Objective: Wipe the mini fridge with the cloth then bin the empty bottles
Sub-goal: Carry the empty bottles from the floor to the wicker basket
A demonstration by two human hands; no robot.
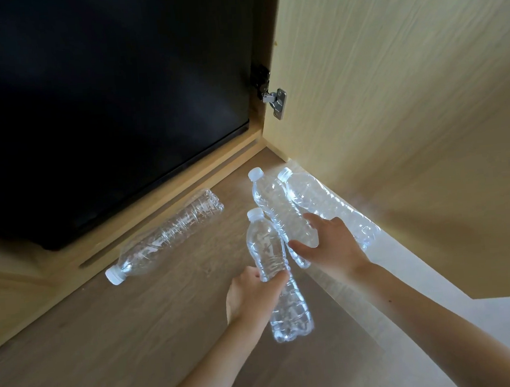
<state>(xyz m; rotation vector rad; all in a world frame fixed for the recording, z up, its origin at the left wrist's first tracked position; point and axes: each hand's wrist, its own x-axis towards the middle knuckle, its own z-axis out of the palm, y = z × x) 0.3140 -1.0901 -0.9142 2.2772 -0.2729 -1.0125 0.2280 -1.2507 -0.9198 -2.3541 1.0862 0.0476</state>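
Observation:
The black mini fridge (103, 98) stands shut inside a wooden cabinet. My left hand (252, 297) grips a clear empty bottle (265, 247) by its middle, white cap pointing away from me. My right hand (331, 245) is closed around a second clear bottle (274, 204), cap also pointing away. A third bottle (312, 195) lies just right of it along the foot of the cabinet door, partly behind my right hand; I cannot tell if my hand touches it. A fourth bottle (165, 237) lies on its side on the floor in front of the fridge. No cloth is in view.
The open cabinet door (408, 105) stands at the right, hung on a metal hinge (277, 101). The cabinet's wooden base rail (145, 214) runs along below the fridge. Wood-look floor (106, 342) spreads under my arms, with a white strip (458, 305) at the right.

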